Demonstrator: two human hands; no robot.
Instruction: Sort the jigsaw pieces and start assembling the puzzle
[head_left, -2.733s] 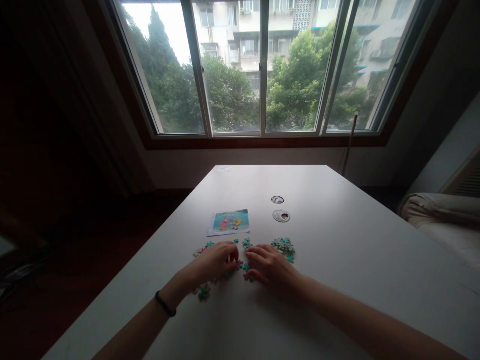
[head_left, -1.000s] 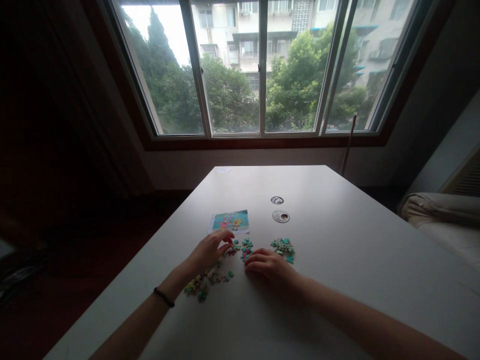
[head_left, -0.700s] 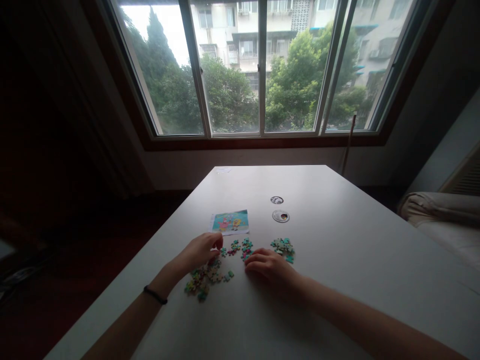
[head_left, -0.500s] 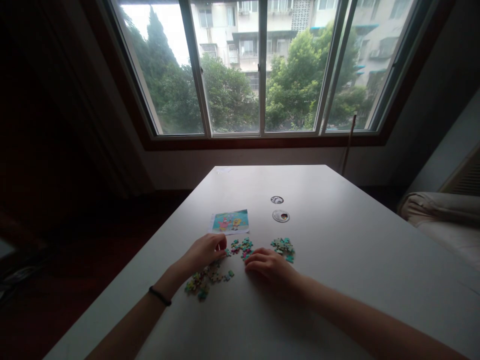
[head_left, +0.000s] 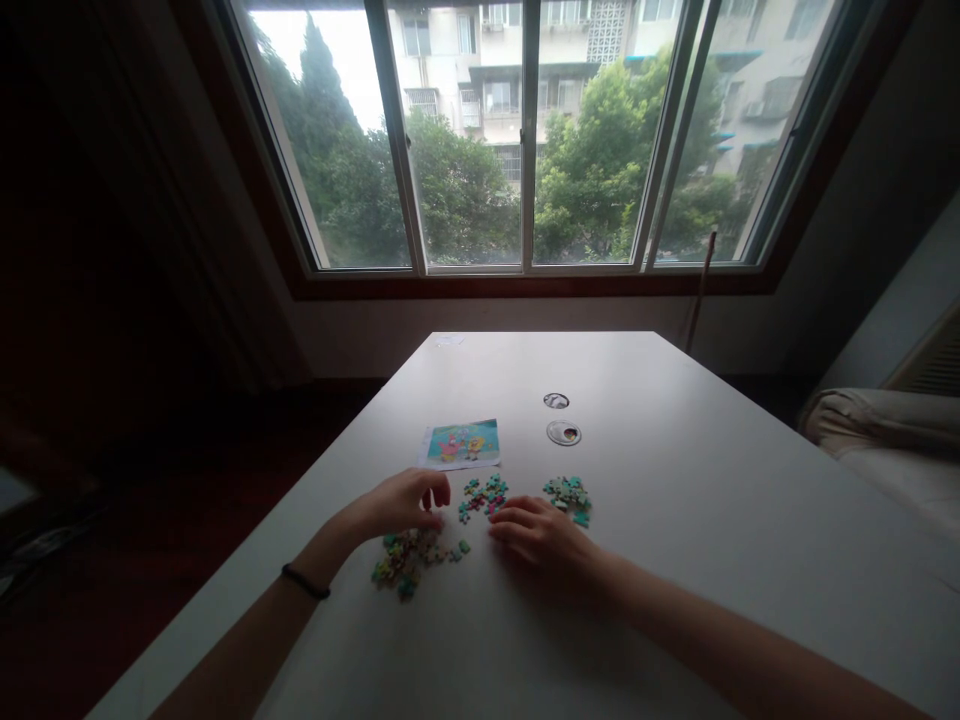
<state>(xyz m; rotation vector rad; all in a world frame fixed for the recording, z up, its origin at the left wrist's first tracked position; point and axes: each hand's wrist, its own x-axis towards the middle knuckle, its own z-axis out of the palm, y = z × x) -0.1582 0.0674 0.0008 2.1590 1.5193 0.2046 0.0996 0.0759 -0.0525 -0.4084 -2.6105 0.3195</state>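
Lower centre of frame: left hand [head_left: 405, 502] by jigsaw pile [head_left: 405, 562], grip parted; right hand [head_left: 546, 535] at jigsaw cluster [head_left: 481, 497], can't tell grip.

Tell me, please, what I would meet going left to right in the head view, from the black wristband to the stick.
Black wristband, left hand, middle puzzle cluster, right puzzle pile, thin stick.

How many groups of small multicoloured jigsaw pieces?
3: left group by the left hand, right group beyond the right hand, middle group between the hands, which may hide pieces.
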